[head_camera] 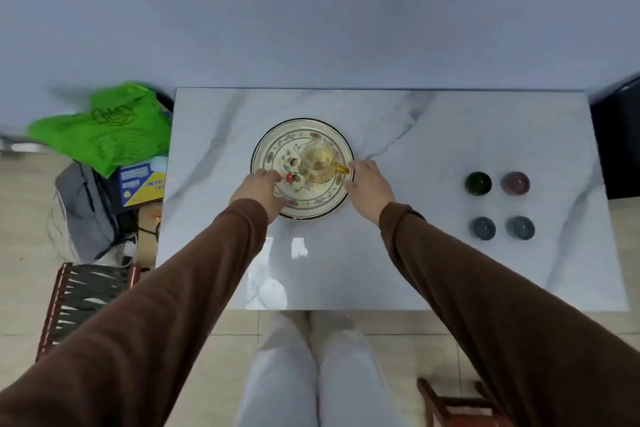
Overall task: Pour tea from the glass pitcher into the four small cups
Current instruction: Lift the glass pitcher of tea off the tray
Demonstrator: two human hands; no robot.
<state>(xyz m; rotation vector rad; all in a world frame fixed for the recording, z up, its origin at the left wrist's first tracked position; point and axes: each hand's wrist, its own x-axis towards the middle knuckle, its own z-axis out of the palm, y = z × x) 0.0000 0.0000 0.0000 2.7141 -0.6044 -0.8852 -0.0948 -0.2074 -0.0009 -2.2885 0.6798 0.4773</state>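
The glass pitcher (317,163) stands on the plate (277,139) right between my hands, with its little amber handle (340,169) sticking out toward my right hand (369,185), whose fingers are loose and just beside it, holding nothing. My left hand (260,188) is loose too, lying on the plate's near edge. I think the pitcher will be hard, smooth, easy to break and a bit heavy with tea, so I should pinch the handle firmly and carry it past my right hand to the four small cups (498,204) on the table (398,253).
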